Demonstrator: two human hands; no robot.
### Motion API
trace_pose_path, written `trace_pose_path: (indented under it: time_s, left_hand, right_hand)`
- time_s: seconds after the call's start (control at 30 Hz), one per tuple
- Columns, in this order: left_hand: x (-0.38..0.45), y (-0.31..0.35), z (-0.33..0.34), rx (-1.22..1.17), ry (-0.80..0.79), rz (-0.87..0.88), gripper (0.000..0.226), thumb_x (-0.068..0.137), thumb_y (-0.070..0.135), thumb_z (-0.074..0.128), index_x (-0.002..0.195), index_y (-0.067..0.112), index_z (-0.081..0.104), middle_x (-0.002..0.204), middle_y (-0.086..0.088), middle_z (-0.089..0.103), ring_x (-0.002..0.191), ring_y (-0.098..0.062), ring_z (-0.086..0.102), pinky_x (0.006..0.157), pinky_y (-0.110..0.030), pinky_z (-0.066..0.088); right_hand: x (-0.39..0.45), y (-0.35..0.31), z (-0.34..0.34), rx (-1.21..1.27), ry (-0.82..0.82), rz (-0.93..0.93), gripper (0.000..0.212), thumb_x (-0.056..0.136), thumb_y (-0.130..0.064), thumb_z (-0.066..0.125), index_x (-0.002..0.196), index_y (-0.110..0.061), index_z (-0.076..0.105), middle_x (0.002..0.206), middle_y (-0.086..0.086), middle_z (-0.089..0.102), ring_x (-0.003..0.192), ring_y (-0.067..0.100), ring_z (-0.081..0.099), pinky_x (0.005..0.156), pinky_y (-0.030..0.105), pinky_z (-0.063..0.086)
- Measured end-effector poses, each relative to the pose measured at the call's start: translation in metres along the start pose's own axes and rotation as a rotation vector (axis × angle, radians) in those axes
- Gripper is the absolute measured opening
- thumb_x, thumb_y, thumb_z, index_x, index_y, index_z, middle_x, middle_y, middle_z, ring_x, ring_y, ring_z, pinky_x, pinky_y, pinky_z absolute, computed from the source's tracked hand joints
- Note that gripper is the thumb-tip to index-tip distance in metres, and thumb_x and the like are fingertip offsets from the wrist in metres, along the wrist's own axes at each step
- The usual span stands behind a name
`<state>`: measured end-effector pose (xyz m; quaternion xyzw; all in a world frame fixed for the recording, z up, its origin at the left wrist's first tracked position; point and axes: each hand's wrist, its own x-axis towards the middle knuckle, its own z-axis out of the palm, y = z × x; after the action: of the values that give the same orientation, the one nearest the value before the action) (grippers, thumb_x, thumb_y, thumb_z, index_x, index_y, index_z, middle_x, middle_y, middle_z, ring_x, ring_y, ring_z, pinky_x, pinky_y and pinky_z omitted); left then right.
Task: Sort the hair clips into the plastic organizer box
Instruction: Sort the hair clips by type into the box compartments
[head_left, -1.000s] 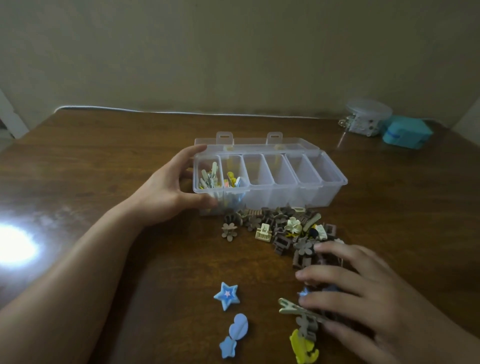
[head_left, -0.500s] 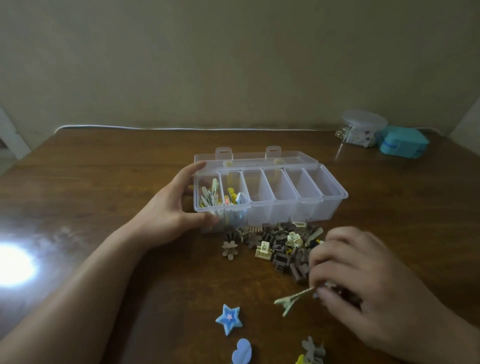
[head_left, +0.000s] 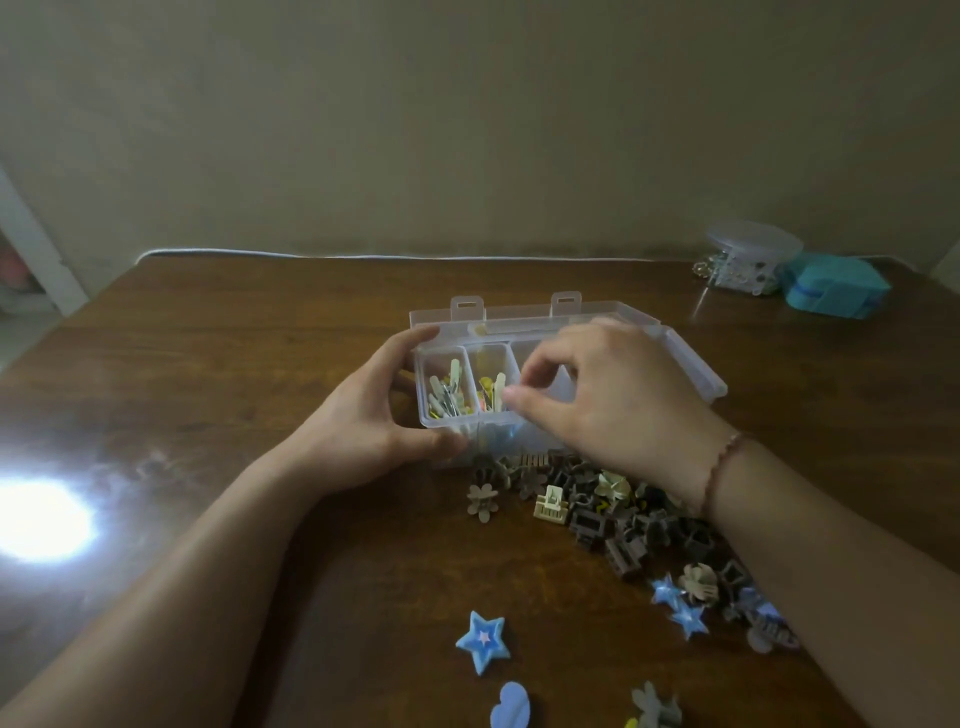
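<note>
Right hand (head_left: 618, 400) now over organizer box (head_left: 691, 364).

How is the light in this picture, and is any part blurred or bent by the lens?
Head view: the room is dim and warm; one white glare patch burns out the glossy table at left. The right hand over the organizer box is slightly smeared, and the clips look soft. The wide lens bows the table's far edge.
</note>
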<state>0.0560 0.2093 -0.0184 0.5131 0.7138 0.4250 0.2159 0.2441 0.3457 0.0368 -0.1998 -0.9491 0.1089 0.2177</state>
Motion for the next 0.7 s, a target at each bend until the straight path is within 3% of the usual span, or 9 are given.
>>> trace_pose_path:
  time_s: [0.1,0.17,0.27,0.4,0.57,0.7]
  left_hand:
    - [0.001,0.0,0.001,0.005,0.008,-0.001,0.105,0.055,0.054,0.083,0.146,0.047,0.03,0.125,0.02,0.057,0.109,0.003,0.059,0.089,-0.018,0.049]
    - [0.001,0.0,0.001,0.001,0.008,-0.004,0.104,0.056,0.052,0.083,0.146,0.048,0.03,0.126,0.021,0.056,0.11,0.003,0.058,0.088,-0.017,0.047]
    - [0.001,0.001,0.001,0.001,0.01,-0.006,0.104,0.055,0.053,0.083,0.145,0.049,0.03,0.125,0.021,0.056,0.11,0.002,0.058,0.088,-0.017,0.046]
    - [0.0,0.002,0.002,-0.01,0.016,-0.012,0.101,0.056,0.049,0.083,0.144,0.05,0.031,0.124,0.021,0.057,0.109,0.002,0.059,0.087,-0.017,0.046]
    - [0.0,0.002,0.001,-0.015,0.006,-0.019,0.104,0.051,0.06,0.08,0.142,0.054,0.031,0.126,0.021,0.056,0.11,0.003,0.059,0.089,-0.02,0.047]
    - [-0.001,0.002,0.001,-0.02,0.007,-0.015,0.105,0.05,0.06,0.08,0.143,0.053,0.031,0.126,0.023,0.055,0.11,0.007,0.058,0.09,-0.021,0.047]
  right_hand:
    - [-0.019,0.009,-0.022,0.089,0.046,-0.123,0.018,0.085,-0.048,0.055,0.086,-0.034,0.066,0.084,-0.022,0.061,0.086,-0.002,0.051,0.073,0.018,0.042]
    - [-0.044,0.019,-0.038,0.112,-0.026,-0.215,0.014,0.085,-0.043,0.055,0.094,-0.036,0.064,0.088,-0.024,0.061,0.089,-0.005,0.055,0.072,0.016,0.047]
    - [-0.089,0.036,-0.047,0.043,-0.207,-0.34,0.02,0.083,-0.043,0.063,0.102,-0.037,0.067,0.1,-0.024,0.061,0.099,0.001,0.057,0.079,0.024,0.049]
    - [-0.13,0.056,-0.036,-0.157,-0.289,-0.42,0.034,0.08,-0.046,0.065,0.114,-0.043,0.062,0.12,-0.027,0.055,0.114,0.009,0.048,0.086,0.032,0.045]
    - [-0.14,0.065,-0.02,-0.102,-0.115,-0.433,0.021,0.092,-0.041,0.058,0.108,-0.037,0.07,0.116,-0.023,0.062,0.109,0.015,0.053,0.087,0.041,0.044]
    - [-0.136,0.058,-0.021,0.118,0.076,-0.274,0.025,0.094,-0.036,0.054,0.101,-0.021,0.073,0.11,-0.017,0.065,0.109,0.015,0.057,0.088,0.033,0.046]
